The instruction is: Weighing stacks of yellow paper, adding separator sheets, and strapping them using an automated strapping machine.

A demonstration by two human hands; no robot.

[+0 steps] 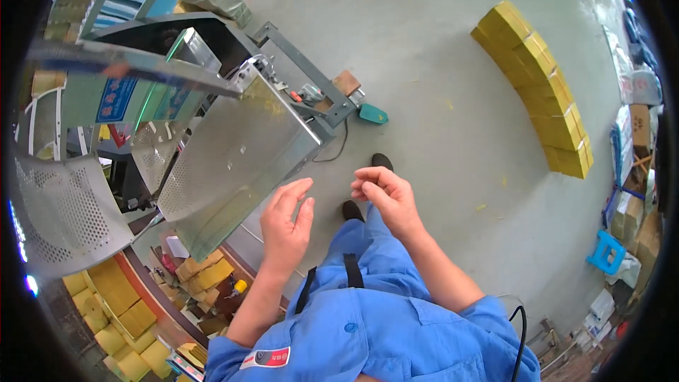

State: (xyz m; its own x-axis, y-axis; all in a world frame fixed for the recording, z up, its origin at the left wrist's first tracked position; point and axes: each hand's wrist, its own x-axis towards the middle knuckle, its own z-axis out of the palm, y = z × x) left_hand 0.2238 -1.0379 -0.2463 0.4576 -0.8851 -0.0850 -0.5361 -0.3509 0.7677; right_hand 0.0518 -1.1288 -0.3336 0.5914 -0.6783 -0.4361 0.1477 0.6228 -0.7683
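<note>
Grey sheet metal forms the table (237,152) of the machine, its surface dull and lightly scuffed, pierced with rows of small round holes toward the left edge. Yellow dust (265,97) lies scattered at the far corner, beneath a bright metal bracket (253,71). The table stands in front of the person, to the left; of the things about the hands it is the nearest, its near edge just beyond the left hand (286,223). Both hands are bare, raised and apart from each other: the left with long fingers gently bowed and thumb standing off, the right hand (389,198) loosely curled, unclenched, over the smooth grey floor (438,49). Off the table's right edge runs an angular steel frame (304,64), bearing a squared brown block (346,83); close to its outer corner sits a rounded teal scoop-like item (373,114), material unclear. A curved perforated metal panel (67,205) bulges beyond the table's left edge. Well apart on the right, yellow block-shaped bundles (541,88) form a long row, bowed by the lens.
</note>
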